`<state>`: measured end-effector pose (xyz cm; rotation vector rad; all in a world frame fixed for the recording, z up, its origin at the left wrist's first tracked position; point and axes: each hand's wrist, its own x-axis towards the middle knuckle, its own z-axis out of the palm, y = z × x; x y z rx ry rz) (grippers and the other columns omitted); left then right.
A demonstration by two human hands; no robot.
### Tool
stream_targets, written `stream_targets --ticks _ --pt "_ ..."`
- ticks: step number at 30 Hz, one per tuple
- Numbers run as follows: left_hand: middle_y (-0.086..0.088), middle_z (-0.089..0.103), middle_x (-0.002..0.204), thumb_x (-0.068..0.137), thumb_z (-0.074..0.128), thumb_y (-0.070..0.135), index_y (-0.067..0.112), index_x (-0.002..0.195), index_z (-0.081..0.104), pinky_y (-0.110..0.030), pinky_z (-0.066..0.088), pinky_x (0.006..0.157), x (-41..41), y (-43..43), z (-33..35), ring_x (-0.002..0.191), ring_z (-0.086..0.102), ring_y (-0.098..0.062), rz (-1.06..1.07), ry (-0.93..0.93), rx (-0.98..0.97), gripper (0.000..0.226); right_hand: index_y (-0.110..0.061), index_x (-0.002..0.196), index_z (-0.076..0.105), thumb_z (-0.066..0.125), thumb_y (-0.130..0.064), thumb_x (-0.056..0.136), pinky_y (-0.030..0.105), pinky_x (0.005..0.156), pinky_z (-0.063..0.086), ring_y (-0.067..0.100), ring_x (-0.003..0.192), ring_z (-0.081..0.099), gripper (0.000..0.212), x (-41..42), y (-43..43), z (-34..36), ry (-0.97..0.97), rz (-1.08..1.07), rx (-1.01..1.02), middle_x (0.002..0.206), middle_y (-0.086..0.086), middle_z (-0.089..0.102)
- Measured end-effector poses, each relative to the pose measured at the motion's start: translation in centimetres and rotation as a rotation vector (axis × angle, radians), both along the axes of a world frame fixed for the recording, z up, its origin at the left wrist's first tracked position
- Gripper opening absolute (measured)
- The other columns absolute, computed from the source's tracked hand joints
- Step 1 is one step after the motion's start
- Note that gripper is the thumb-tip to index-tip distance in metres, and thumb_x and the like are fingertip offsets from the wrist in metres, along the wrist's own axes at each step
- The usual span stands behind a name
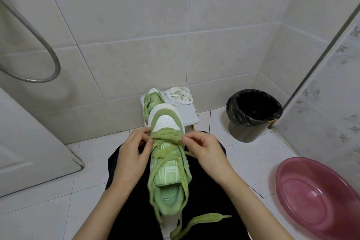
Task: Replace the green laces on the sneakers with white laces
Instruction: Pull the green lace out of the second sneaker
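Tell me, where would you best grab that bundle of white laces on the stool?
I'd pinch the white laces at the raised loops in the heap's middle, coming from above and the right: the other sneaker stands close on the left and the wall lies behind.

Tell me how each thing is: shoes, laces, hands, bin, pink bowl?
Sneaker on lap: still laced green, loosened.
Green lace: toe-end row pinched by both hands, ends dangling.
Left hand: pinches the lace.
Right hand: pinches the lace.
Second sneaker: on the stool, still green-laced.
White laces: heaped loose on the stool, unused.
Bin: open, lined with a black bag.
Pink basin: upright on the floor, looks empty.
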<state>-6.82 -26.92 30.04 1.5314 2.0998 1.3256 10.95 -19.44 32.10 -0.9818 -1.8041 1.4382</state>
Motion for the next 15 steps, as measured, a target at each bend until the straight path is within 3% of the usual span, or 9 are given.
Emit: stream_targets --ticks 3,6,8,10,13,15 --pt "0.029 0.056 0.11 0.09 0.06 0.008 0.018 0.078 0.057 -0.003 0.039 0.079 0.2 -0.3 0.1 0.095 0.057 0.009 -0.011 0.012 -0.001 0.016 -0.02 0.08 0.072 0.059 -0.022 0.092 0.024 0.067 0.042 0.001 0.065 0.052 0.018 1.3 0.4 1.1 -0.265 0.019 0.073 0.069 -0.01 0.065" --pt "0.024 0.054 0.117 0.092 0.058 0.009 0.016 0.091 0.058 -0.011 0.038 0.085 0.5 -0.5 0.4 0.108 0.057 -0.005 0.004 0.023 -0.019 0.008 -0.017 0.082 0.071 0.057 -0.023 0.092 0.018 0.062 0.039 0.001 0.061 0.049 0.018 0.8 0.3 2.1 -0.374 0.066 0.197 0.07 -0.006 0.064" --pt "0.017 0.045 0.134 0.092 0.054 0.011 0.019 0.118 0.054 -0.01 0.029 0.098 1.1 -0.8 1.0 0.125 0.044 -0.004 -0.07 0.082 0.027 0.027 -0.019 0.083 0.071 0.058 -0.023 0.093 0.02 0.065 0.042 0.005 0.065 0.053 0.017 0.4 0.1 2.2 -0.305 0.066 0.205 0.074 -0.005 0.066" --pt "0.015 0.042 0.14 0.091 0.048 0.025 0.019 0.13 0.05 -0.02 0.021 0.11 1.7 -0.8 1.7 0.133 0.033 -0.002 -0.235 0.219 0.065 0.04 -0.024 0.082 0.07 0.058 -0.022 0.093 0.02 0.065 0.042 0.003 0.065 0.053 0.016 0.4 -0.1 2.0 -0.18 0.049 0.172 0.071 -0.009 0.064" --pt "0.016 0.058 0.12 0.094 0.044 0.039 0.019 0.112 0.063 -0.041 0.024 0.112 2.5 -0.1 2.1 0.131 0.039 -0.007 -0.3 0.315 0.02 0.032 -0.025 0.084 0.069 0.06 -0.017 0.093 0.015 0.062 0.04 0.0 0.061 0.049 0.015 0.5 -0.2 1.2 0.015 0.048 0.058 0.063 -0.016 0.058" --pt "0.017 0.063 0.109 0.093 0.045 0.033 0.02 0.1 0.067 -0.04 0.028 0.109 2.6 0.3 2.3 0.12 0.049 -0.004 -0.268 0.228 0.007 0.027 -0.021 0.088 0.07 0.063 -0.014 0.091 0.015 0.06 0.041 0.002 0.059 0.048 0.011 0.6 -0.1 0.6 0.115 0.039 -0.032 0.061 -0.014 0.054"
